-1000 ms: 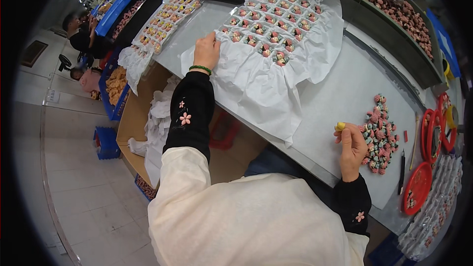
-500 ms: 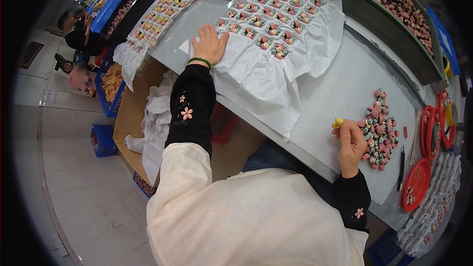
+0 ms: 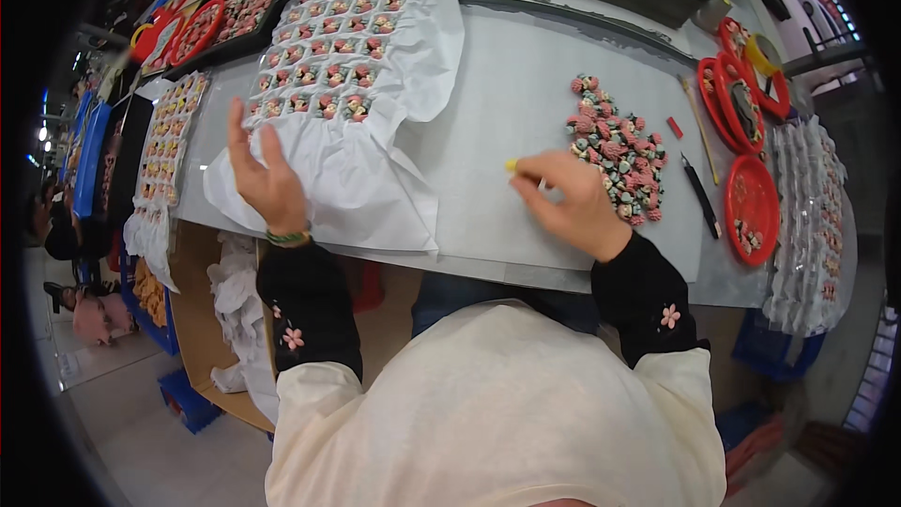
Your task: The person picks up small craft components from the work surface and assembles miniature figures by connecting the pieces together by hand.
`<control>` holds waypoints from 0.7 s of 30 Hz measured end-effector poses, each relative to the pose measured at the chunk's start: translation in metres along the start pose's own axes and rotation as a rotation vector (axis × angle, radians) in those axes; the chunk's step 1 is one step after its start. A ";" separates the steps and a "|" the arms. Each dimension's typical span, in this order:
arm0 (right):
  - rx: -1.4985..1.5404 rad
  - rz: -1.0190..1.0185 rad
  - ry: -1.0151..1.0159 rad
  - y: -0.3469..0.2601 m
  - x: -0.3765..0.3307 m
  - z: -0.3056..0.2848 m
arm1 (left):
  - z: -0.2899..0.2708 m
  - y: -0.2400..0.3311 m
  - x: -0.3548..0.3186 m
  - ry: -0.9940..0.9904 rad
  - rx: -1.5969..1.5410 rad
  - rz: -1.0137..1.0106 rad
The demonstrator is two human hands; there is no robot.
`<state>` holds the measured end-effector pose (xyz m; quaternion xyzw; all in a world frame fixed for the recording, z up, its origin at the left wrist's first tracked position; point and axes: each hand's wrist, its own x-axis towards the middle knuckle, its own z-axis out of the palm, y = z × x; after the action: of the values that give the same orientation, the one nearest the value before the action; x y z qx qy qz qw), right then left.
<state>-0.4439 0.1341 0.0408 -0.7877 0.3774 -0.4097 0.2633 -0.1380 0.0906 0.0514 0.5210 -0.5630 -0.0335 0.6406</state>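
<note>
My left hand (image 3: 267, 178) is raised with its fingers apart, holding nothing, over the near left edge of the white tissue paper (image 3: 357, 169). On that paper sits a tray of small pink-and-cream figurines (image 3: 328, 105) in separate compartments. My right hand (image 3: 574, 202) is closed, its thumb and index finger bent close together above the white work sheet. A small yellow piece (image 3: 511, 165) shows at its index fingertip; whether it is worn or held I cannot tell. To the right of this hand lies a loose pile of pink-and-green figurines (image 3: 619, 150).
Right of the pile lie a black pen-like tool (image 3: 700, 195), a thin stick (image 3: 699, 122) and a red plate (image 3: 752, 210). Clear plastic trays (image 3: 809, 225) are stacked at the far right. Another filled tray (image 3: 169, 145) stands left. Below the table edge is a cardboard box (image 3: 202, 319).
The view has swung to the right. My left hand has lifted from the paper's left edge. My right hand has moved left, away from the pile's near side, with the yellow piece still at its fingertip.
</note>
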 end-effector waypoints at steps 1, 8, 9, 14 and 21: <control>-0.116 0.052 0.075 0.004 0.009 -0.014 | 0.016 0.019 -0.012 -0.019 -0.107 0.070; -0.659 0.155 0.115 0.080 0.055 -0.058 | 0.099 0.082 -0.103 -0.563 -0.604 -0.120; -0.694 0.168 0.055 0.091 0.056 -0.057 | 0.104 0.083 -0.108 -0.556 -0.602 -0.118; -0.573 0.174 0.107 0.078 0.055 -0.044 | 0.111 0.070 -0.114 -0.678 -0.645 -0.358; -0.995 0.337 0.017 0.077 0.061 -0.043 | 0.114 0.069 -0.110 -0.594 -0.605 -0.386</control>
<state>-0.4864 0.0353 0.0350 -0.7424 0.6500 -0.1392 -0.0835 -0.3014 0.1199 0.0039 0.3739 -0.5797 -0.4626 0.5569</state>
